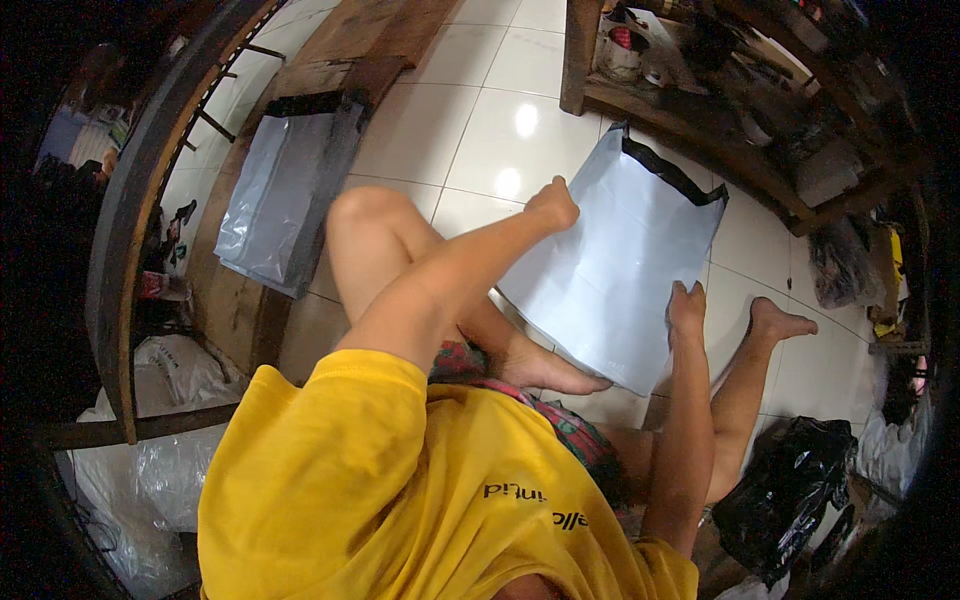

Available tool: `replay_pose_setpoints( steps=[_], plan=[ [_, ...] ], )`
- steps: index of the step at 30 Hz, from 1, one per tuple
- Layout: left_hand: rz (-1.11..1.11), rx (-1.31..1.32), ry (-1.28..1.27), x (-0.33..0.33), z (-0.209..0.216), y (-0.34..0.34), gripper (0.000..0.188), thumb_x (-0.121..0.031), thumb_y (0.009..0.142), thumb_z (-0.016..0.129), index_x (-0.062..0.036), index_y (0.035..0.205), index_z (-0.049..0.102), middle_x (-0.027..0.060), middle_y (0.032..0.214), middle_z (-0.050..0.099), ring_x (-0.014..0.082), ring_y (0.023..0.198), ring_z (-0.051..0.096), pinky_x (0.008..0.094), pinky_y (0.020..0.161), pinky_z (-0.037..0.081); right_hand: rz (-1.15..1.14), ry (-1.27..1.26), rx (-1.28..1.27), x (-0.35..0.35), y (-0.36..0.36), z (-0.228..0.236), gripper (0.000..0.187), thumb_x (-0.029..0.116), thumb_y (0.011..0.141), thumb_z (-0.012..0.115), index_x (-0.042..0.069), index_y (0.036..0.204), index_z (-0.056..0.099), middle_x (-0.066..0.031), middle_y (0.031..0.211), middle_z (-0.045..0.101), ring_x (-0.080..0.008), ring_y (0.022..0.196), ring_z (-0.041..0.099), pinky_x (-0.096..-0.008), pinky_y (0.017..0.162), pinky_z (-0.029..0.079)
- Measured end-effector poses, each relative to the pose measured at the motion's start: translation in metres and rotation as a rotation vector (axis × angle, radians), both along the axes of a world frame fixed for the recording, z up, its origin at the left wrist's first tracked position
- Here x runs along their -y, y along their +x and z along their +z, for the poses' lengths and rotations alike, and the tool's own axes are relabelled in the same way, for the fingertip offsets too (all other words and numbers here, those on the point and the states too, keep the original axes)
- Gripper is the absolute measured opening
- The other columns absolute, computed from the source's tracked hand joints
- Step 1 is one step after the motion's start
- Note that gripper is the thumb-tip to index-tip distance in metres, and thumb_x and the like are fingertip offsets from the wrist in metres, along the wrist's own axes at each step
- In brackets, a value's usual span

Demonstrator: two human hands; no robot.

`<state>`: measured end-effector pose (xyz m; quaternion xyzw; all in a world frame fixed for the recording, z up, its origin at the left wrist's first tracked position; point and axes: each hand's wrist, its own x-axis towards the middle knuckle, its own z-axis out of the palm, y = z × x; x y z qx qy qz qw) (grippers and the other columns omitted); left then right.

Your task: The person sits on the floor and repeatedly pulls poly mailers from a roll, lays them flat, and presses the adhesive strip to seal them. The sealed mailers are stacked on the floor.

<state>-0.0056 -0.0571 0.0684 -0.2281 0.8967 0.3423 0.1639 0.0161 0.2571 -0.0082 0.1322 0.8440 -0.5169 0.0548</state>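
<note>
A large pale grey-white plastic mailing bag (622, 235) is stretched out in front of me, over the tiled floor and my legs. A black strip runs along its far edge. My left hand (553, 205) is closed on the bag's left side. Lower down, on the right side near its close end, my right hand (686, 306) pinches the edge with the thumb up. To my left, a stack of similar bags (272, 195) with dark edges lies flat on a wooden plank.
A wooden bench (690, 130) stands at the far right with a paint-stained pot (620, 52) on it. Right of my legs lies a black plastic bag (785, 490). A wooden frame (118, 250) and clear plastic wrapping (165, 470) are on the left. White floor tiles (420, 130) lie ahead.
</note>
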Motion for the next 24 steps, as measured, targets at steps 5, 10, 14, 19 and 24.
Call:
replay_pose_setpoints(
  steps=[5,10,14,19,24],
  plan=[
    [-0.036,0.041,-0.093,0.061,-0.001,-0.018,0.049,-0.014,0.088,0.055,0.005,0.132,0.045,0.0279,0.131,0.058,0.0406,0.123,0.057,0.045,0.105,0.046,0.048,-0.014,-0.066,0.067,0.006,0.0,0.037,0.019,0.094,0.056,-0.01,0.118,0.056,-0.0309,0.116,0.063,-0.0435,0.11,0.062,-0.0459,0.096,0.047],
    [-0.083,0.023,-0.323,0.123,-0.039,-0.037,0.036,-0.016,0.087,0.061,0.0016,0.118,0.059,0.0188,0.109,0.069,0.0315,0.106,0.067,0.0499,0.088,0.051,-0.016,0.041,-0.093,0.138,0.022,-0.024,0.037,0.018,0.094,0.056,-0.011,0.116,0.057,-0.0364,0.115,0.061,-0.0498,0.109,0.059,-0.0498,0.097,0.046],
    [-0.143,0.213,-0.342,0.161,-0.032,-0.03,0.04,-0.012,0.088,0.059,0.0005,0.125,0.054,0.0209,0.117,0.066,0.0332,0.112,0.064,0.0486,0.092,0.05,-0.04,-0.013,-0.024,0.182,0.049,-0.015,0.034,0.014,0.093,0.056,-0.011,0.116,0.056,-0.0355,0.116,0.061,-0.0484,0.111,0.059,-0.0492,0.098,0.045],
    [-0.035,0.254,-0.273,0.199,-0.036,0.003,0.045,-0.01,0.088,0.057,0.0003,0.132,0.049,0.0237,0.125,0.062,0.0354,0.119,0.061,0.0467,0.097,0.049,-0.019,-0.127,0.076,0.205,0.066,0.012,0.032,0.014,0.095,0.056,-0.01,0.116,0.053,-0.0321,0.115,0.061,-0.045,0.108,0.06,-0.0464,0.097,0.045],
    [-0.02,0.145,-0.272,0.229,-0.053,0.02,0.048,-0.012,0.087,0.058,0.0004,0.132,0.048,0.025,0.126,0.061,0.0382,0.12,0.059,0.0466,0.097,0.049,-0.038,-0.211,0.168,0.217,0.073,-0.032,0.039,0.013,0.096,0.055,-0.011,0.126,0.049,-0.0294,0.124,0.059,-0.041,0.115,0.059,-0.0446,0.101,0.044]
  ],
)
